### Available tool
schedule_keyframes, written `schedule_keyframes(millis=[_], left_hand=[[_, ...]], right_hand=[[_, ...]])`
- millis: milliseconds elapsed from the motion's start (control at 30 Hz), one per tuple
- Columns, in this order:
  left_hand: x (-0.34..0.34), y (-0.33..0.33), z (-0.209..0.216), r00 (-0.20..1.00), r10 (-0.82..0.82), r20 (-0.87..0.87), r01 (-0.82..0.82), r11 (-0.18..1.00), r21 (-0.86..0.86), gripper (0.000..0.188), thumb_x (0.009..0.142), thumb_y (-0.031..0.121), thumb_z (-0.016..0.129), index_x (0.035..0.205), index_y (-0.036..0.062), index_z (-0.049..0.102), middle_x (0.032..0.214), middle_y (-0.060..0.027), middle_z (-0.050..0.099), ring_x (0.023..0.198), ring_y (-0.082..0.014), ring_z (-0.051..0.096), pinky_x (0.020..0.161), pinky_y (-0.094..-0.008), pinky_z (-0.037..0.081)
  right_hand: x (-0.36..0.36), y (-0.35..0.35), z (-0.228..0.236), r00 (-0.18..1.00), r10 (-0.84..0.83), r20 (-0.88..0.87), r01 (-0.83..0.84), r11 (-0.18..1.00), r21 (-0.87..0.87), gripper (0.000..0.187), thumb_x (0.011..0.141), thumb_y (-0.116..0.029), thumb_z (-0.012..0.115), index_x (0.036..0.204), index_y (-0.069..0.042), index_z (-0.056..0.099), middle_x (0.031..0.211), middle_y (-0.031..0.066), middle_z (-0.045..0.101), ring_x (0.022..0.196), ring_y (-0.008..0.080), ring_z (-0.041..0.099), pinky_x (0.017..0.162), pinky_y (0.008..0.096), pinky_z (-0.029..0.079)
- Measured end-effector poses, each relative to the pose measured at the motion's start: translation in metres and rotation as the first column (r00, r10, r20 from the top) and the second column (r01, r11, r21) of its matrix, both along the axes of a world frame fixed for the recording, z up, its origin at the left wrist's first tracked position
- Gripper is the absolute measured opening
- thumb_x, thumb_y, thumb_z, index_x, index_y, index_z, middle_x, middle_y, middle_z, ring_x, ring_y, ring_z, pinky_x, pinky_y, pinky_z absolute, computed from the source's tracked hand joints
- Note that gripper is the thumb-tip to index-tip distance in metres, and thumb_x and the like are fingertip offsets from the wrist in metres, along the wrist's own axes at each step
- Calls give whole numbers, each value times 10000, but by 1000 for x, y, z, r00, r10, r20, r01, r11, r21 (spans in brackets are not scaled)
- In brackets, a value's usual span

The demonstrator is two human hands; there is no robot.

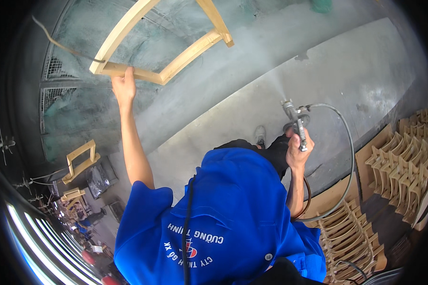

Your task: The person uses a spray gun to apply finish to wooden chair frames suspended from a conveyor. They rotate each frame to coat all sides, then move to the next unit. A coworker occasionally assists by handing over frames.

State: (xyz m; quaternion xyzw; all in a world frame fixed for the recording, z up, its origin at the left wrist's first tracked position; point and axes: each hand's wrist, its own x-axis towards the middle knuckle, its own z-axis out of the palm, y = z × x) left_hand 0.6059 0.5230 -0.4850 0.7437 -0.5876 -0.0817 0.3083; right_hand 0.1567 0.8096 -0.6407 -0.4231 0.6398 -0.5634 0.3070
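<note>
A pale wooden frame, made of curved bars, hangs at the upper left from a hooked wire. My left hand grips its lower bar near the corner, arm stretched out. In my right hand is a metal spray gun, held upright with its nozzle toward the far side. A whitish mist comes out of the nozzle and drifts around the frame. A grey hose runs from the gun and loops back past my right forearm.
Grilled wall panels with greenish residue stand behind the frame. Another wooden frame hangs at the left. Stacks of curved wooden parts lie at the lower right, with more parts farther right. Grey sheeting covers the floor ahead.
</note>
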Motion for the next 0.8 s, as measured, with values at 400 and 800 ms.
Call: schedule_keyframes(millis=[400,800], left_hand=[[-44,27,13,994,-79,-73,77,997,-32,339,894,288,675,1069,4,616,922,-140,702,914,-295,698,848,-411,521],[0,-24,0,889,-321,-328,337,942,-9,255,933,147,643,1118,-25,668,981,-82,691,932,-184,645,834,-344,502]], right_hand=[[-27,-2,178,954,9,300,71,964,-256,981,778,-876,597,1067,62,608,758,132,660,439,75,433,402,228,255],[-74,-66,207,544,159,824,-9,983,-183,729,1012,-759,333,1089,-64,536,764,66,575,360,56,314,337,222,228]])
